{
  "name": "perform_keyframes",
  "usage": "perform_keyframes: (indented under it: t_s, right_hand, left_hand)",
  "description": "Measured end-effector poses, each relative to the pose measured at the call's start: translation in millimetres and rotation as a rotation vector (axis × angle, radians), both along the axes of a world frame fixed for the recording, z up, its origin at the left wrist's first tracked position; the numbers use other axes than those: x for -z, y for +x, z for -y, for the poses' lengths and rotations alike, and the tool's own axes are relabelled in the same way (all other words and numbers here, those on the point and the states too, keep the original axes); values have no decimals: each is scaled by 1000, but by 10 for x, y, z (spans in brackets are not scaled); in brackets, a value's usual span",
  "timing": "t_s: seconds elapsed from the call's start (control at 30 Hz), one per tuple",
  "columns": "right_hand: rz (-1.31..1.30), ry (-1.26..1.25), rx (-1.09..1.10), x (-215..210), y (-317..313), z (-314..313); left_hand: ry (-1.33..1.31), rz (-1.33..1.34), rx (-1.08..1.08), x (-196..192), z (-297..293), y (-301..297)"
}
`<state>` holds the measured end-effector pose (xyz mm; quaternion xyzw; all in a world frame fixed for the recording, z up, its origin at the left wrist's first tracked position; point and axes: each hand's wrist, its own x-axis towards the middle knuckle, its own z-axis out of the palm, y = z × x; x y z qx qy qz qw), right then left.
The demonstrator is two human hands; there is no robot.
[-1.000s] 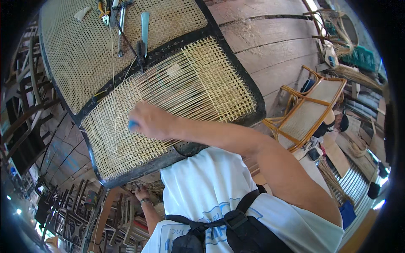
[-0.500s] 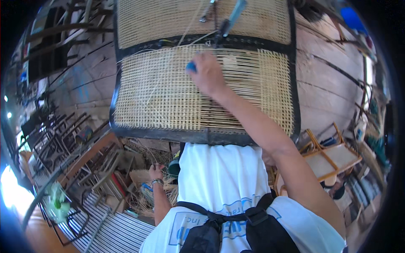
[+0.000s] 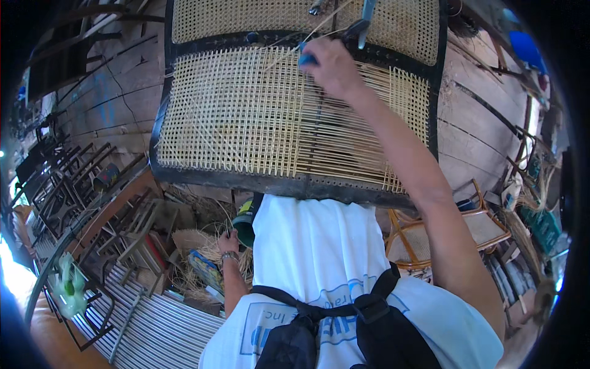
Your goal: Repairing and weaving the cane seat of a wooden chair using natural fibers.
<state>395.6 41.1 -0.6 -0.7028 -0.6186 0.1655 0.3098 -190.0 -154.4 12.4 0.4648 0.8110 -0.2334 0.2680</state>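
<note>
A woven cane panel (image 3: 239, 117) in a dark frame lies before me. Its left part is closely woven; toward the right, mostly sideways strands show, with a woven band at the far right. My right hand (image 3: 335, 69) is closed round a small blue object (image 3: 309, 58), perhaps a handle, over the panel's far edge. Whatever extends from it is hidden. My left hand (image 3: 227, 242) is low at the left, fingers curled, beside a dark green bucket (image 3: 244, 229). A thin strand shows near its fingers, but its grip is unclear.
A blue-handled tool (image 3: 367, 21) and loose cane strands lie at the frame's far bar. Cane scraps (image 3: 212, 246) pile below my left hand. Wooden chair frames (image 3: 144, 237) crowd the left; a cane-seated chair (image 3: 479, 229) stands at right.
My right hand has moved farther away and slightly right with the blue object. My view has shifted, so the panel sits a little higher. My left hand stays near the bucket.
</note>
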Motion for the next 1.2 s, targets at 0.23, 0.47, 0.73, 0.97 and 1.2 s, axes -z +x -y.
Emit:
perform_keyframes:
  t_s: [0.23, 0.47, 0.73, 0.97, 1.2]
  right_hand:
    - [-363, 51, -470, -589, -879, 698]
    - [-229, 155, 38, -324, 117, 95]
    - [-271, 15, 433, -262, 650, -407]
    - [-575, -270, -309, -307, 78, -164]
    - [-236, -83, 86, -126, -111, 125]
  left_hand:
    - [109, 366, -251, 290, -45, -163]
    - [156, 384, -359, 322, 94, -288]
    - [102, 350, -360, 240, 67, -73]
    - [115, 388, -349, 166, -51, 57]
    - [76, 362, -319, 313, 54, -106]
